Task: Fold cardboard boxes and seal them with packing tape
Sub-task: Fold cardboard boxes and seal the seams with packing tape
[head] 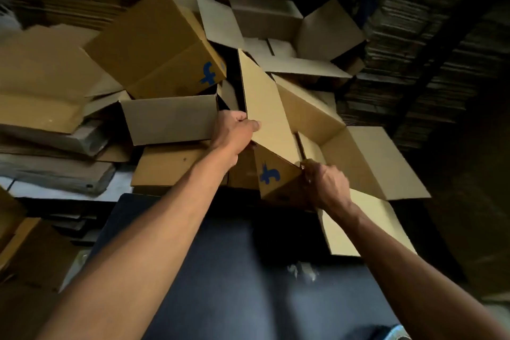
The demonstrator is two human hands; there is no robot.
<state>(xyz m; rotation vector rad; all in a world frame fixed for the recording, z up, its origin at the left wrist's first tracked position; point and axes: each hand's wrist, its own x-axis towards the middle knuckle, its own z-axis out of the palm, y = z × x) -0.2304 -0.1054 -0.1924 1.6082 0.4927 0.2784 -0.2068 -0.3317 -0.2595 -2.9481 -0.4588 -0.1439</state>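
I hold a brown cardboard box (pixel 278 174) with a blue logo, open and with its flaps spread, at the middle of the head view. My left hand (pixel 234 130) grips the left edge of its tall upright flap (pixel 265 107), thumb over the front. My right hand (pixel 325 185) pinches the box's near corner edge, fingers curled around it. The box's other flaps (pixel 386 163) fan out to the right and toward me. No tape roll is visible.
Several open boxes are heaped behind and to the left, one with a blue logo (pixel 165 47). Flat cardboard stacks (pixel 47 107) lie at left and fill dark shelves (pixel 414 50) at right. A dark surface (pixel 220 257) spreads below my arms.
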